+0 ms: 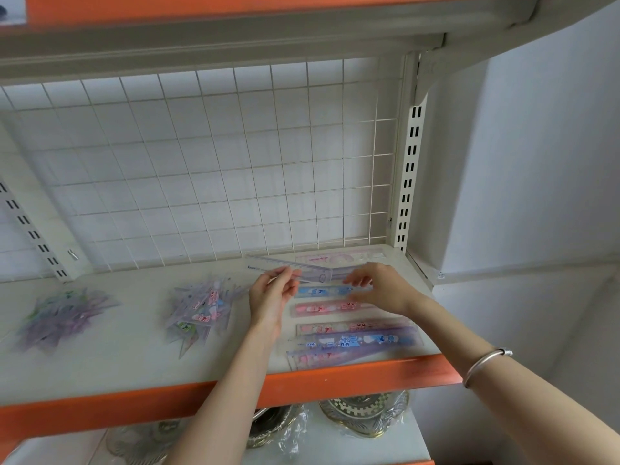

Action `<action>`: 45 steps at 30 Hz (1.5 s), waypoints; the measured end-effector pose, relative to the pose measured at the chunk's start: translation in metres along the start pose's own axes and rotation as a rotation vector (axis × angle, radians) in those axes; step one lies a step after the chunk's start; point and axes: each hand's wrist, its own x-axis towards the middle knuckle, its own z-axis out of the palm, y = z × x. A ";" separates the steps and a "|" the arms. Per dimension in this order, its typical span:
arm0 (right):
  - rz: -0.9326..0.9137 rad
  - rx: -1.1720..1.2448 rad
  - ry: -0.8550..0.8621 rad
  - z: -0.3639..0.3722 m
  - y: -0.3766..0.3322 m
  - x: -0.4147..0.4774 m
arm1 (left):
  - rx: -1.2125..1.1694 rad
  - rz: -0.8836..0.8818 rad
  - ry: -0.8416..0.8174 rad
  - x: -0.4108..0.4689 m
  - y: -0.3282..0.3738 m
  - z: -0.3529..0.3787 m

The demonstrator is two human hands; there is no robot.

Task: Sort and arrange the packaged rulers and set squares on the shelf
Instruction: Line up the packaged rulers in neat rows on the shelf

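One clear ruler [317, 275]: left hand [271, 297] pinches it, right hand [382, 290] touches it.

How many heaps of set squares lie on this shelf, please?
2. The left heap lies near the shelf's left end; the middle heap lies just left of the left hand, which holds a ruler. Another may lie beyond the left frame edge.

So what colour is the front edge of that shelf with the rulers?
Orange: the shelf's front edge shows plainly in the head view.
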 end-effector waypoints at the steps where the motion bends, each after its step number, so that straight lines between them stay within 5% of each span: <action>1: -0.014 0.060 0.056 0.000 -0.005 0.002 | 0.011 -0.003 -0.006 0.000 0.000 0.000; 6: -0.085 0.168 0.167 0.010 -0.032 0.014 | 0.001 -0.043 -0.063 -0.001 0.000 0.001; 30: -0.223 -0.129 0.219 0.013 -0.026 0.028 | 0.029 -0.072 -0.108 -0.001 -0.001 0.004; 39: -0.099 -0.171 0.196 -0.009 -0.004 0.037 | -0.032 0.031 0.210 0.011 -0.006 -0.003; 45: 0.014 -0.233 0.128 -0.009 0.004 0.043 | -0.013 0.057 0.251 0.013 -0.008 -0.006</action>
